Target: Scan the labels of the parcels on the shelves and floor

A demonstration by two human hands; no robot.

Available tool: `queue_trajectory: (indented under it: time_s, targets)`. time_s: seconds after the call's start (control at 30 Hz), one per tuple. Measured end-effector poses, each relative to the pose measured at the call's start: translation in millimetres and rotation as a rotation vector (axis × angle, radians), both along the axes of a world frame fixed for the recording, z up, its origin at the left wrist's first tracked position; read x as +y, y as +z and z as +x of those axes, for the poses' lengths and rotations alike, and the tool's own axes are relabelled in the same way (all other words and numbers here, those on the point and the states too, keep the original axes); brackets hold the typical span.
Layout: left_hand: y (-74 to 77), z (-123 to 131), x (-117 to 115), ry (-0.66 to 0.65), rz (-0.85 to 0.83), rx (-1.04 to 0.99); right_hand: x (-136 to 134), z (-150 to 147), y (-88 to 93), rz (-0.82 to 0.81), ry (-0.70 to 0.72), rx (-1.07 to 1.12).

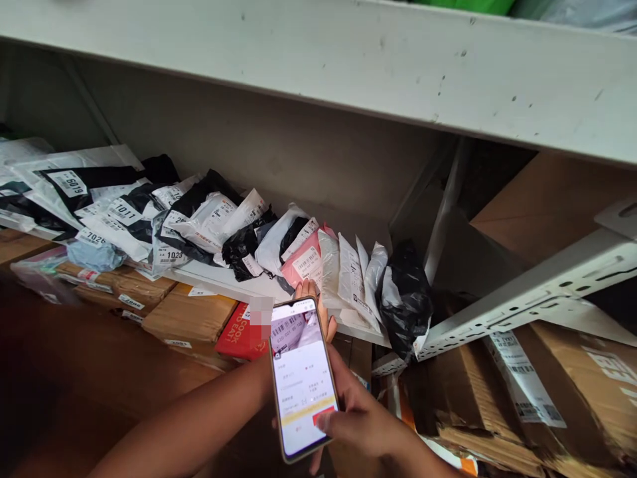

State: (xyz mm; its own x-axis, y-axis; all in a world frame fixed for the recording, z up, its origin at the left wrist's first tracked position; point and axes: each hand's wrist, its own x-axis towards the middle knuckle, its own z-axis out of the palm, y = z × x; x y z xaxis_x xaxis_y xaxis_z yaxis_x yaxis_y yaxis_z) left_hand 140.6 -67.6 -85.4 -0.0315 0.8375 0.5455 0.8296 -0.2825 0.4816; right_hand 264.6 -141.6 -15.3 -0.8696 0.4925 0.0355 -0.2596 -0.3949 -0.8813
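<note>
Phone (pixel 298 425): clamped in the right hand (pixel 361 415), thumb over the red button (pixel 323 413) low on the screen.
Pink parcel (pixel 290 269): on the shelf (pixel 223 284), leaning among other mailers (pixel 351 269), its barcode label (pixel 307 265) facing out.
Left hand (pixel 322 309): fingers at the parcel's lower edge, the rest behind the phone; whether it grips, cannot tell.
Barcode label: best kept flat and uncovered, phone steady and square to it, thumb light.

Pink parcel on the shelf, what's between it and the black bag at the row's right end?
In the head view, several whitish parcels lean side by side between the pink parcel and the black bag.
</note>
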Motion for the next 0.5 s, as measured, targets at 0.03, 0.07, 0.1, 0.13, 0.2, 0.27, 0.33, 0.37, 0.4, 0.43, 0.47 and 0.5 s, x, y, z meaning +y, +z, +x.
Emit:
queue_trajectory:
  time_s: [0.03,0.07,0.1,0.13,0.2,0.27,0.33,0.37,0.4,0.43,0.47,0.5]
  targets:
    - [-0.6,2,3,0.010,0.018,0.031,-2,0,-0.3,0.000,-0.006,-0.006]
    - [-1.5,3,7,0.021,0.033,0.057,-3,0,-0.8,0.005,-0.014,-0.011]
    - [-2.4,3,9,0.031,0.046,0.080,-5,0,-1.5,0.011,-0.021,-0.017]
    - [-3.1,3,11,0.043,0.055,0.099,-5,1,-2.5,0.016,-0.030,-0.022]
    - [-3.0,2,12,0.064,0.063,0.129,-6,2,-5.0,0.019,-0.028,-0.033]
    - [-0.3,1,8,0.072,0.066,0.154,-6,2,-7.5,0.013,-0.012,-0.047]
    - [3.7,0,3,0.075,0.067,0.173,-6,2,-9.0,0.010,-0.015,-0.057]
    - [5.5,1,1,0.079,0.067,0.178,-7,2,-9.5,0.010,-0.022,-0.060]
    - [7.0,1,1,0.088,0.067,0.180,-7,2,-9.8,0.009,-0.031,-0.058]
    - [7.7,2,2,0.100,0.065,0.178,-7,2,-10.1,0.009,-0.037,-0.056]
    - [7.7,2,4,0.111,0.064,0.176,-7,2,-10.6,0.008,-0.039,-0.054]
    - [7.0,3,7,0.120,0.063,0.174,-8,2,-11.1,0.009,-0.033,-0.054]
